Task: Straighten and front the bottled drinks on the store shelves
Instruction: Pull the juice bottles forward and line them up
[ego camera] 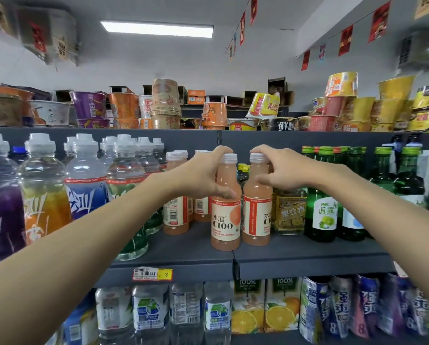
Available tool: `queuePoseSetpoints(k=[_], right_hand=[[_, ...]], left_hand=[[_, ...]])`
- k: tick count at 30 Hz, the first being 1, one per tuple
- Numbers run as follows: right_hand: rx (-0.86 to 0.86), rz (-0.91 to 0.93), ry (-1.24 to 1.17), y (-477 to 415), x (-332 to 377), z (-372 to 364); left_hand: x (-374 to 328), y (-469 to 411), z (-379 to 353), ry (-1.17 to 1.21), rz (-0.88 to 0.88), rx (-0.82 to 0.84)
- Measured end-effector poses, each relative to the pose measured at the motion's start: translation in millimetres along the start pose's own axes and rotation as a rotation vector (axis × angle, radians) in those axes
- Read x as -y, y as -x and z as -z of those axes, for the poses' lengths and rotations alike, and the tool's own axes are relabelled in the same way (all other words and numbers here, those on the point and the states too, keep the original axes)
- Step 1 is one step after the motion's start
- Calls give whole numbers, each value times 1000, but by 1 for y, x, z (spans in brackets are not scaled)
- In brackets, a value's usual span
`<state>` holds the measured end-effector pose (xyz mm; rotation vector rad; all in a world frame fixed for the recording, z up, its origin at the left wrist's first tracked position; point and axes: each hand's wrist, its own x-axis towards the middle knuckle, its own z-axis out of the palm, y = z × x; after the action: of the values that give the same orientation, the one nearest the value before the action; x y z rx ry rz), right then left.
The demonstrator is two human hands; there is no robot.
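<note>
Pink bottled drinks: two stand at the shelf's front edge, touching, left bottle [225, 205] and right bottle [257, 202], with at least three more behind on the left. Your left hand [203, 174] clamps the left one's neck; your right hand [280, 170] pinches the right one's cap and shoulder.

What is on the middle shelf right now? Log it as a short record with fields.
left hand: left hand grips the neck of the left pink plastic juice bottle
right hand: right hand grips the neck of the right pink plastic juice bottle
bottle poses: both upright, side by side
labels: left faces front; right is turned partly away
right neighbours: green glass bottles
shelf: dark grey metal shelf
</note>
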<state>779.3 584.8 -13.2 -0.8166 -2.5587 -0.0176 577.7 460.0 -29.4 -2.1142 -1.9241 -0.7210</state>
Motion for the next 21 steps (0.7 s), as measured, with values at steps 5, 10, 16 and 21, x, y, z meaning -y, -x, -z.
queuePoseSetpoints(k=[5,10,16,21], right_hand=[[-55,-15,116,-1,-7,6],[-82,1,187,1,-16,4],[-13,72,111,-2,-21,1],[-46,62,106,-2,-24,-3]], left_hand=[[-8,-10,-11,6,-1,-17],[-18,-20,-17,-32,14,-5],[-19,-19,-12,-150,22,88],[-18,-16,-27,-98,7,-11]])
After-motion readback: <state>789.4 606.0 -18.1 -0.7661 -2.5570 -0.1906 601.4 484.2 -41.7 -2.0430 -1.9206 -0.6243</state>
